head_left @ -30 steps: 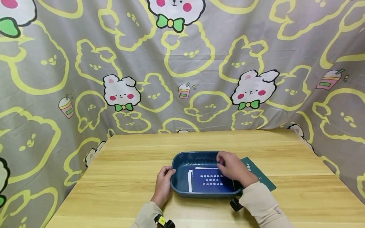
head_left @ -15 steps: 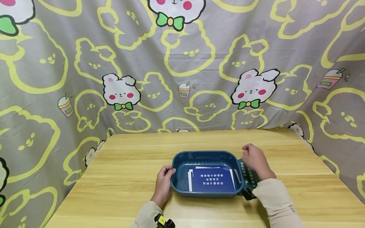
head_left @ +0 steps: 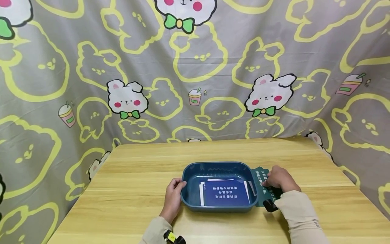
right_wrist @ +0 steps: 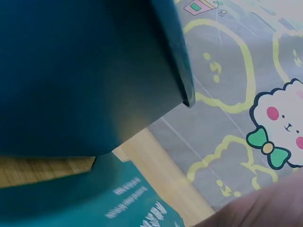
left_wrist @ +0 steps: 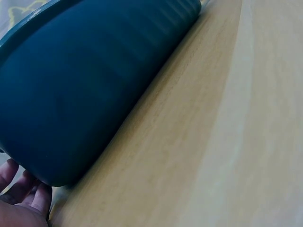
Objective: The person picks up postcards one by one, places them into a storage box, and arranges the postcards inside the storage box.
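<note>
In the head view, a dark blue plastic tray (head_left: 219, 209) stands on the wooden table. Inside lie several cards, the top one a blue card (head_left: 226, 193) with white writing. My left hand (head_left: 173, 198) holds the tray's left end, thumb over the rim and fingers against the outer wall. To the right, my right hand (head_left: 281, 179) is over some dark green cards (head_left: 262, 193) with white writing, one fingertip touching them. Whether it pinches a card is hidden. In the right wrist view, a green card (right_wrist: 118, 198) lies close beside the tray wall (right_wrist: 94, 85).
The wooden table (head_left: 137, 189) extends around the tray on all sides. Behind it hangs a grey patterned curtain (head_left: 213, 115), which also closes off both sides. A black wrist camera (head_left: 269, 205) sits at the right cuff, near the green cards.
My right hand has moved from above the tray's right part, out past its right end, and down onto the green cards. My left hand keeps its place at the tray.
</note>
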Tool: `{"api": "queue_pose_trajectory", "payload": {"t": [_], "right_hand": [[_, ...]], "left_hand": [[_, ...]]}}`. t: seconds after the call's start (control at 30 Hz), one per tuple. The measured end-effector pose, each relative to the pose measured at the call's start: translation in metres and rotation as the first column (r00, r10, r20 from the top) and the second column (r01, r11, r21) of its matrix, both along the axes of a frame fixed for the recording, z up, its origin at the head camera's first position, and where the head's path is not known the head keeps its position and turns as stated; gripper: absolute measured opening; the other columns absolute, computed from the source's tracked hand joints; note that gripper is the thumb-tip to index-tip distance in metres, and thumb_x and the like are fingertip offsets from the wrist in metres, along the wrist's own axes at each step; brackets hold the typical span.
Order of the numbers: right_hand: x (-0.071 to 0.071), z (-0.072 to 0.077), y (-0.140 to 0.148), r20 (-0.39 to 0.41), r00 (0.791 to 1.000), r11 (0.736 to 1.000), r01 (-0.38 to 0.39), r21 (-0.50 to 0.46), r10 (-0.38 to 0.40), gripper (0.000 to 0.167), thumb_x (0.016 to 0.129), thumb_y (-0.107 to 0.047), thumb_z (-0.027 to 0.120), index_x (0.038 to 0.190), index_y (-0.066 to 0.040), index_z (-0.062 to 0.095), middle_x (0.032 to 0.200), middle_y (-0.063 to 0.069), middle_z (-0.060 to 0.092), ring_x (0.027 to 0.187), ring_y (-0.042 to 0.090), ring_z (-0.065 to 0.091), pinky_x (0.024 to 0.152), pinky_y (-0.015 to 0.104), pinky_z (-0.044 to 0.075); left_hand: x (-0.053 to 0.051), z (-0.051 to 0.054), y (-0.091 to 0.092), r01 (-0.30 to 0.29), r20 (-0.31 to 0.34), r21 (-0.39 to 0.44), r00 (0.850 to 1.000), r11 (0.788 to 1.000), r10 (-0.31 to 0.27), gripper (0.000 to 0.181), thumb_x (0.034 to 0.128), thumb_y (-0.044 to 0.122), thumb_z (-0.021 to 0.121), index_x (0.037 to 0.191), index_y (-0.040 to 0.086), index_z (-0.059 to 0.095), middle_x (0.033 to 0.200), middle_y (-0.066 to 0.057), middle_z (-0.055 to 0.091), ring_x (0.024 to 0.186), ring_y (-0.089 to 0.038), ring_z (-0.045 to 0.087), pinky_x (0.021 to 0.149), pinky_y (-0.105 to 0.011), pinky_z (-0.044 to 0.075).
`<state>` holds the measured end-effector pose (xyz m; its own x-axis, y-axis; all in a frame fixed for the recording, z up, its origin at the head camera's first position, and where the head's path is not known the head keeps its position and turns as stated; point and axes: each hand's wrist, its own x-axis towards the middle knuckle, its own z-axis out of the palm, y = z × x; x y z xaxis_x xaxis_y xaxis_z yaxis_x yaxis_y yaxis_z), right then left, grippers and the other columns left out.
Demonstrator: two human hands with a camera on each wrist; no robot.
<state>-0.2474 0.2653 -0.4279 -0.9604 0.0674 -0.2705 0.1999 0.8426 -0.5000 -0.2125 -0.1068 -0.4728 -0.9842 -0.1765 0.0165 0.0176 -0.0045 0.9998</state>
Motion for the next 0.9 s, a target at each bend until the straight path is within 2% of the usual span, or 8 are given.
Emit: {"api": "queue_pose_trajectory", "payload": {"t": [0.33, 0.57, 0.77, 0.9], "right_hand": [[0.008, 0.007, 0.001, 0.014, 1.000, 0.999, 0.022, 0.036, -0.023, 0.036, 0.083, -0.022, 0.076, 0.091, 0.010, 0.059, 0.078, 0.014, 0.053, 0.071, 0.028, 0.051, 0.060, 0.036, 0.042], [0.005, 0.011, 0.003, 0.068, 0.997, 0.998, 0.019, 0.059, -0.023, 0.060, 0.076, -0.033, 0.083, 0.102, 0.014, 0.055, 0.085, 0.018, 0.053, 0.076, 0.032, 0.051, 0.064, 0.040, 0.043], [0.003, 0.003, 0.007, 0.067, 0.998, 0.999, 0.024, -0.033, -0.022, 0.059, 0.079, -0.019, 0.080, 0.112, 0.019, 0.050, 0.089, 0.022, 0.054, 0.079, 0.033, 0.053, 0.065, 0.039, 0.046], [0.005, -0.001, 0.008, 0.009, 1.000, 0.995, 0.025, -0.100, -0.024, 0.059, 0.082, -0.014, 0.073, 0.118, 0.021, 0.043, 0.095, 0.027, 0.051, 0.082, 0.035, 0.052, 0.066, 0.039, 0.047]], "left_hand": [[0.000, -0.004, -0.003, 0.018, 0.022, -0.020, 1.000, 1.000, -0.018, 0.023, 0.0968, 0.014, 0.053, 0.108, -0.005, 0.056, 0.105, -0.010, 0.052, 0.100, -0.021, 0.047, 0.086, -0.031, 0.042], [0.000, -0.002, -0.004, 0.010, 0.018, -0.024, 1.000, 1.000, -0.010, 0.022, 0.0968, 0.013, 0.053, 0.108, -0.005, 0.056, 0.105, -0.009, 0.052, 0.100, -0.021, 0.047, 0.085, -0.028, 0.042], [0.002, -0.003, -0.005, 0.013, 0.023, -0.032, 1.000, 0.999, -0.013, 0.023, 0.0966, 0.014, 0.054, 0.108, -0.005, 0.056, 0.105, -0.008, 0.052, 0.099, -0.021, 0.047, 0.084, -0.028, 0.043], [0.005, -0.005, -0.007, -0.008, 0.037, -0.030, 0.999, 1.000, 0.009, 0.022, 0.0962, 0.013, 0.054, 0.108, -0.005, 0.056, 0.105, -0.010, 0.052, 0.100, -0.022, 0.047, 0.083, -0.026, 0.042]]}}
